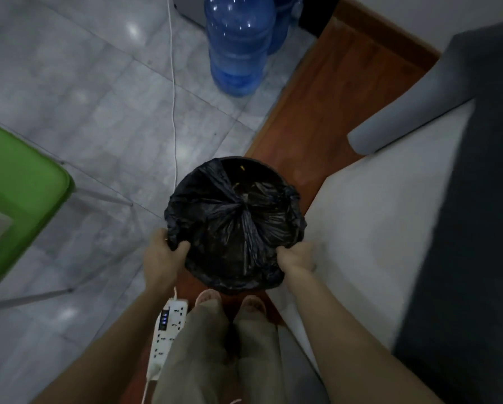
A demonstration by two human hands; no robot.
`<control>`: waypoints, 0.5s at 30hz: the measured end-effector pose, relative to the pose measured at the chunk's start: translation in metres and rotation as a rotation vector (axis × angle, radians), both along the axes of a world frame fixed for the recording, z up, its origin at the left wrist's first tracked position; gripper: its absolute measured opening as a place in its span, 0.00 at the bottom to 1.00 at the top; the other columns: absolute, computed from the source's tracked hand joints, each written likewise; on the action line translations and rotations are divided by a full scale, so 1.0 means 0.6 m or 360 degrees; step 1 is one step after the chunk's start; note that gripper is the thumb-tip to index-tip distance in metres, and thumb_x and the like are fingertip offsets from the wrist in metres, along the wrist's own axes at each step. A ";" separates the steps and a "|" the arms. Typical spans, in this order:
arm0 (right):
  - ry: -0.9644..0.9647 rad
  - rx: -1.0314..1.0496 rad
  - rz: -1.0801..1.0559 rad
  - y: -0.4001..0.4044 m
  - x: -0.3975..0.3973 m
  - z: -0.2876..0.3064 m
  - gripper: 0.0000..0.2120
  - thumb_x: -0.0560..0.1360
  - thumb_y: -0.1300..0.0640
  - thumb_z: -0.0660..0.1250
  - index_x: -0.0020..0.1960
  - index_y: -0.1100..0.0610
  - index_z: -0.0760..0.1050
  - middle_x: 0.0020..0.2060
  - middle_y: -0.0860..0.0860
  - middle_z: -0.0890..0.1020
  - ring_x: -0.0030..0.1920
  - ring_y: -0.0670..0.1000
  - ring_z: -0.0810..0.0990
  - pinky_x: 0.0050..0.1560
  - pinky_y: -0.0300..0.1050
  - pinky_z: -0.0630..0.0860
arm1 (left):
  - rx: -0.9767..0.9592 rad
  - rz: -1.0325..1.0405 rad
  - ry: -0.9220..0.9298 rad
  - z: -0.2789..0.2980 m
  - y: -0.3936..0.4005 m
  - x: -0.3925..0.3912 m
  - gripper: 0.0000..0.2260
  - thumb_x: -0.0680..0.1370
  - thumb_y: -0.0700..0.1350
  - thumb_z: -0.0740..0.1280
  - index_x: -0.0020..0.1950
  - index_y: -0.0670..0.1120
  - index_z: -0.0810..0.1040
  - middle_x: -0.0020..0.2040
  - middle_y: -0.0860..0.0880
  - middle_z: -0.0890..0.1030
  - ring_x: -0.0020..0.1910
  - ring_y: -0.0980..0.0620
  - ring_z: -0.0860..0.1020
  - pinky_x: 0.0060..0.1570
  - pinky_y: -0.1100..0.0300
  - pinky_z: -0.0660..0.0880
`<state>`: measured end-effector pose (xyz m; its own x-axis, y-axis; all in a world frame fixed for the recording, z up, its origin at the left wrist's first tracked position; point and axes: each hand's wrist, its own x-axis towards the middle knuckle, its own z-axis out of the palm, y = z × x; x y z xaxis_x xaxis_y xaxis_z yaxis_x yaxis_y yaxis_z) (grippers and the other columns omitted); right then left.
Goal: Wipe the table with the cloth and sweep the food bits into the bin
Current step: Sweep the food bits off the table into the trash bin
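A round bin [259,167] lined with a crumpled black bag [235,225] is held in front of me, above the floor and my feet. My left hand [164,253] grips the bag-covered rim on the bin's near left side. On the near right side, my right hand [298,256] is closed on the rim. A few small yellowish bits [242,168] show inside near the far rim. No cloth is in view. The white table [369,228] lies just right of the bin.
A green chair [17,193] with metal legs stands at the left. Blue water bottles [238,45] are on the grey tile floor ahead. A white power strip [165,328] and its cable [173,91] lie by my feet. A dark sofa [477,199] is at the right.
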<state>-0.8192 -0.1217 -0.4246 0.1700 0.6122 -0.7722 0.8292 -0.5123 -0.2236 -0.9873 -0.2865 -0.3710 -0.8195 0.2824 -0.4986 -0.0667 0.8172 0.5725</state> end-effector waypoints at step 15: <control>0.0550 0.0264 -0.0192 -0.026 0.015 0.435 0.20 0.82 0.55 0.55 0.74 0.54 0.65 0.66 0.55 0.75 0.64 0.59 0.74 0.67 0.57 0.71 | 0.0510 0.0182 -0.0271 0.414 -0.027 0.047 0.23 0.68 0.60 0.70 0.59 0.55 0.69 0.57 0.52 0.79 0.55 0.49 0.79 0.52 0.44 0.79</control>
